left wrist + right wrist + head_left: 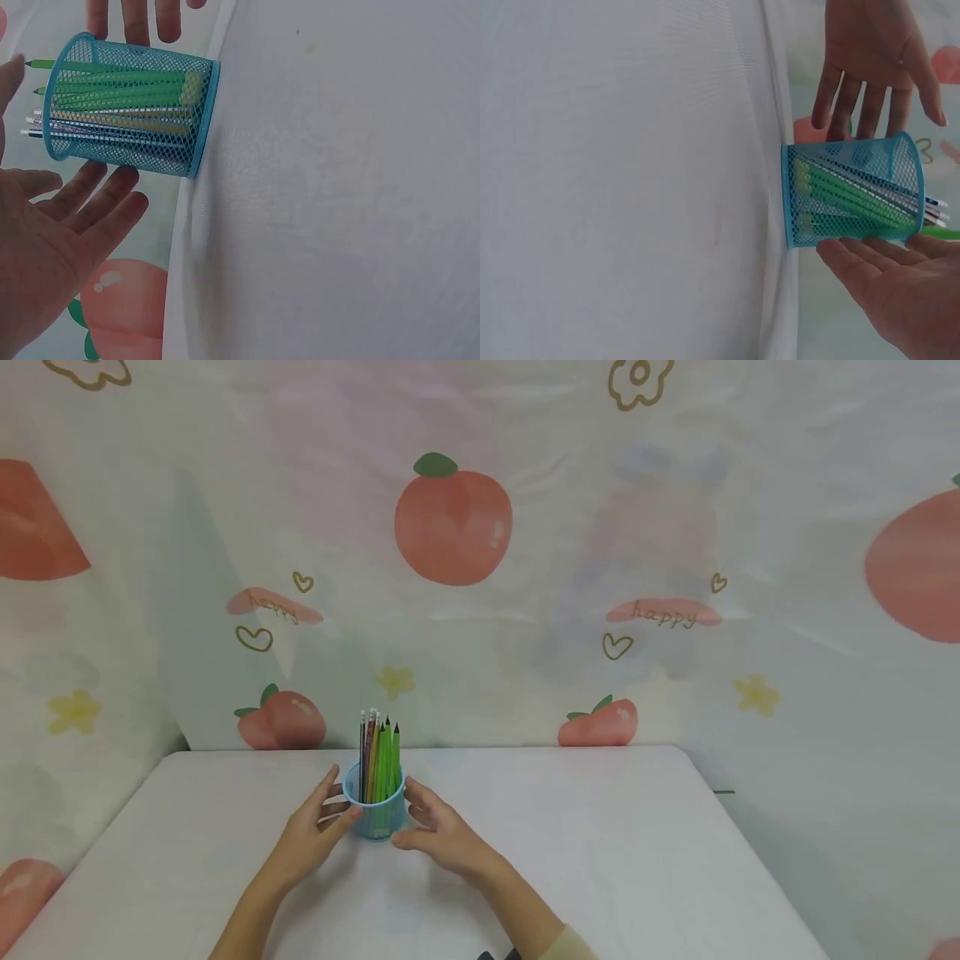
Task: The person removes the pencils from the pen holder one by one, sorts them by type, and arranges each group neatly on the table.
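A blue mesh pencil cup (367, 824) stands upright on the white table, holding several pencils (386, 764), some bright green with dark points up, others darker with pale ends up. On its left side is my left hand (309, 837), fingers extended and spread, fingertips at the mesh wall. My right hand (444, 838) flanks the right side with relaxed fingers, its fingertips at the cup too. In the left wrist view the cup (135, 154) appears sideways between both hands. The right wrist view shows the right hand (900, 292) along the mesh, with the left hand (874, 52) opposite.
The white-covered table (600, 852) reaches back to a printed curtain (525, 635) with peaches, flowers and hearts, close behind the cup. A small dark object (486, 956) shows at the bottom edge beside my right forearm.
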